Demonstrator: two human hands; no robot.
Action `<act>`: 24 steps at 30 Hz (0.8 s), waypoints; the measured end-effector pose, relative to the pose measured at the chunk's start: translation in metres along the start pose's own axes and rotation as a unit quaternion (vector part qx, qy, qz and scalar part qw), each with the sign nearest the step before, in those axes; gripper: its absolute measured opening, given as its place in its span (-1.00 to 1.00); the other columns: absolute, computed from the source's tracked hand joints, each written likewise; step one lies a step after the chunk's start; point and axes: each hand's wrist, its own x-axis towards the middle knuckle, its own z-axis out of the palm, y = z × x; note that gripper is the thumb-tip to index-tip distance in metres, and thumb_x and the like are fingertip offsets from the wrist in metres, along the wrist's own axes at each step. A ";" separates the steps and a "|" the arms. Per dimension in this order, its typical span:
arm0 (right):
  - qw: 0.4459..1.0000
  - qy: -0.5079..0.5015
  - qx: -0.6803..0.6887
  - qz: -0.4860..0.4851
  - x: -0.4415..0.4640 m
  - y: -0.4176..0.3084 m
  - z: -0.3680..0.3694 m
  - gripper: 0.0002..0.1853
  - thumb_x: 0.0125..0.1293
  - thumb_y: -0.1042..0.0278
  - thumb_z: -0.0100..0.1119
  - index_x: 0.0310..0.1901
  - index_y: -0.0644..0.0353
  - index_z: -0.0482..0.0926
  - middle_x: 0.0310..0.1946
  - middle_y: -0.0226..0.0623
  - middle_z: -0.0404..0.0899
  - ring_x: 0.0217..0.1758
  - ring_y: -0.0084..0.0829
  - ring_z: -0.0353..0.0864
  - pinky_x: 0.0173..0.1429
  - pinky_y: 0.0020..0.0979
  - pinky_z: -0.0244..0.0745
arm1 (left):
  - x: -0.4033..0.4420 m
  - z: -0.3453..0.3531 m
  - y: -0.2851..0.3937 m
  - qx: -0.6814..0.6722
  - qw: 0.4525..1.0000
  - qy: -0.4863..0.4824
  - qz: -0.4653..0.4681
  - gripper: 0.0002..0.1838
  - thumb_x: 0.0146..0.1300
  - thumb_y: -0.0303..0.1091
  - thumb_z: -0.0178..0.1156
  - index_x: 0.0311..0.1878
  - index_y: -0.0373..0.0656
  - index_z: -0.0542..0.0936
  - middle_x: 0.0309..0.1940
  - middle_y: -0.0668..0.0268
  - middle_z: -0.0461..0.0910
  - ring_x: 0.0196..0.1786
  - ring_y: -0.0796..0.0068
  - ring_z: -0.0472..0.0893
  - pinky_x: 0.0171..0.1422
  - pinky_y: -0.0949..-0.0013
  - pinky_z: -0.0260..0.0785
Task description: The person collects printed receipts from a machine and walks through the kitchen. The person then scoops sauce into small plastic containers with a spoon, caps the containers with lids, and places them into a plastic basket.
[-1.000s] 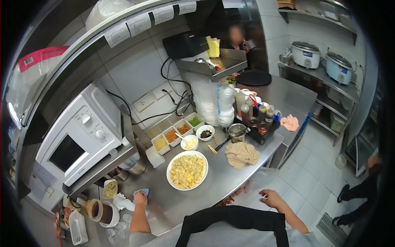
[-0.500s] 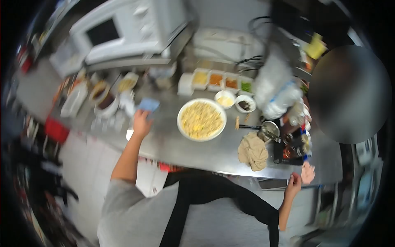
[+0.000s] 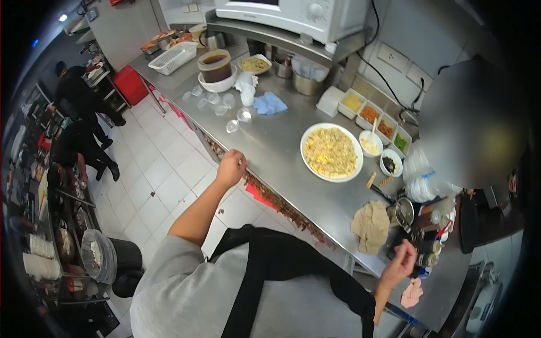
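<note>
My left hand (image 3: 232, 169) hovers by the front edge of the steel counter, fingers curled in and nothing visible in them. Over the counter's right part is my right hand (image 3: 399, 263), its fingers bent together and no object showing. Near it lie a crumpled beige cloth (image 3: 370, 226), a pink cloth (image 3: 412, 293) and several seasoning jars (image 3: 428, 247). A white bowl of yellowish, egg-flecked food, perhaps fried rice (image 3: 331, 152), stands mid-counter, touched by neither hand. Beyond my left hand are a blue cloth (image 3: 270, 103) and several small clear cups (image 3: 232, 125).
White tubs of chopped ingredients (image 3: 369, 114) line the back, with two small bowls before them, one holding dark bits (image 3: 389, 163). A microwave (image 3: 293, 17) sits on the shelf above. At far left, two people in dark clothes (image 3: 84, 96) stand near a bin (image 3: 101, 253).
The view has swung left, bringing the floor and two people into sight. My left hand has drawn back from beside the blue cloth to the counter's edge. My right hand is nearer the jars.
</note>
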 end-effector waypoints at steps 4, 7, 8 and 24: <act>0.970 -0.217 -0.040 -0.100 -0.016 -0.031 0.116 -0.85 0.12 0.53 0.17 -0.24 0.27 0.57 -0.35 -0.24 0.52 -0.31 -0.41 0.49 -0.20 -0.45 0.38 | -0.012 -0.028 -0.028 -0.075 0.995 -0.043 0.043 -0.90 0.00 -0.42 0.25 -0.44 -0.16 0.51 -0.31 0.15 0.49 -0.17 0.10 0.49 -0.05 0.15 0.36; 0.888 -0.428 -0.027 -0.163 -0.030 -0.087 0.229 -0.79 0.11 0.51 0.15 -0.18 0.20 0.58 -0.25 -0.18 0.53 -0.20 -0.23 0.53 -0.11 -0.32 0.43 | -0.038 -0.034 -0.053 -0.114 0.988 -0.048 0.096 -0.86 -0.01 -0.41 0.27 -0.45 -0.15 0.47 -0.35 0.17 0.47 -0.18 0.12 0.50 -0.07 0.20 0.37; 0.856 -0.469 -0.003 -0.215 -0.035 -0.094 0.274 -0.76 0.09 0.50 0.15 -0.15 0.18 0.57 -0.19 -0.14 0.52 -0.13 -0.18 0.53 -0.05 -0.28 0.44 | -0.047 -0.039 -0.062 -0.125 0.984 -0.068 0.108 -0.85 0.01 -0.40 0.27 -0.45 -0.15 0.47 -0.35 0.17 0.47 -0.17 0.12 0.49 -0.06 0.21 0.37; 0.935 -0.333 0.110 -0.046 -0.134 -0.155 0.623 -0.85 0.01 0.50 0.33 -0.39 0.19 0.52 -0.18 -0.25 0.40 -0.24 -0.41 0.52 -0.19 -0.40 0.46 | -0.043 -0.226 -0.247 -0.242 0.964 -0.063 -0.089 -0.61 0.03 -0.51 0.31 -0.03 -0.19 0.50 -0.09 0.18 0.51 -0.15 0.37 0.57 0.01 0.36 0.44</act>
